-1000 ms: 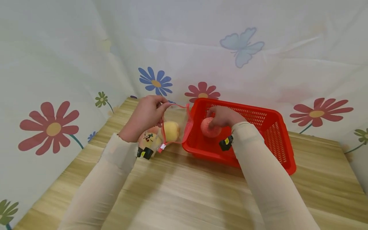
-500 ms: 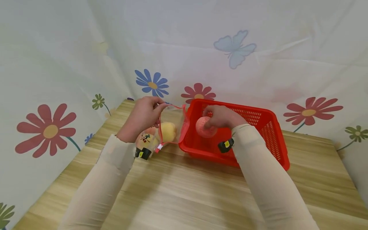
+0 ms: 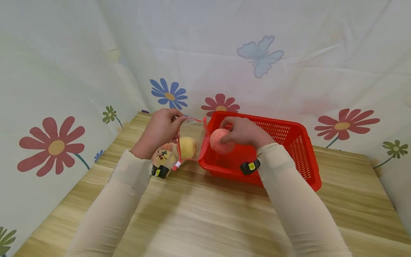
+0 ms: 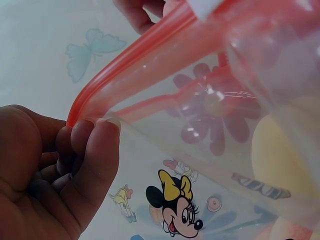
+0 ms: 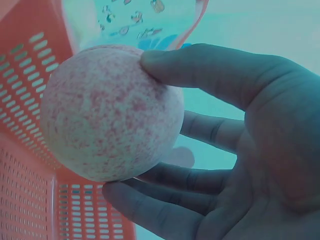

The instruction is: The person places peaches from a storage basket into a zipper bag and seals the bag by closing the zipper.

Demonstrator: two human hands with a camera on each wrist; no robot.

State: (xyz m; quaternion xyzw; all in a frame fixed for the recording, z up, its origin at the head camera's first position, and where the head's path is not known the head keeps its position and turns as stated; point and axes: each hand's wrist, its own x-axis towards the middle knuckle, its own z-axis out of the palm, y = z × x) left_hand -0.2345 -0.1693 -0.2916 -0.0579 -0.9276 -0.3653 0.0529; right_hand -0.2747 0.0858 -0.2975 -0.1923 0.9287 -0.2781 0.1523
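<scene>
My left hand (image 3: 158,130) pinches the red-edged mouth of a clear zip bag (image 4: 145,75) printed with cartoon figures. The bag's mouth gapes towards the basket, and a white slider shows at its near corner. Inside the bag lies a yellow fruit (image 3: 187,147), with a pinkish one partly hidden behind the left wrist. My right hand (image 3: 245,131) holds a round, pink speckled fruit (image 5: 112,112) between thumb and fingers. In the head view, this fruit is over the left part of the red basket (image 3: 303,155), close to the bag's mouth.
The plastic basket has slotted walls and stands right of the bag on the wood-grain table (image 3: 199,217). Its left rim is beside the bag's opening. A white flower-print cloth (image 3: 199,53) hangs behind and beside the table.
My right hand has lifted the pink fruit in the basket and carried it left towards the bag. My left hand keeps its pinch on the bag's edge. The head view has shifted slightly.
</scene>
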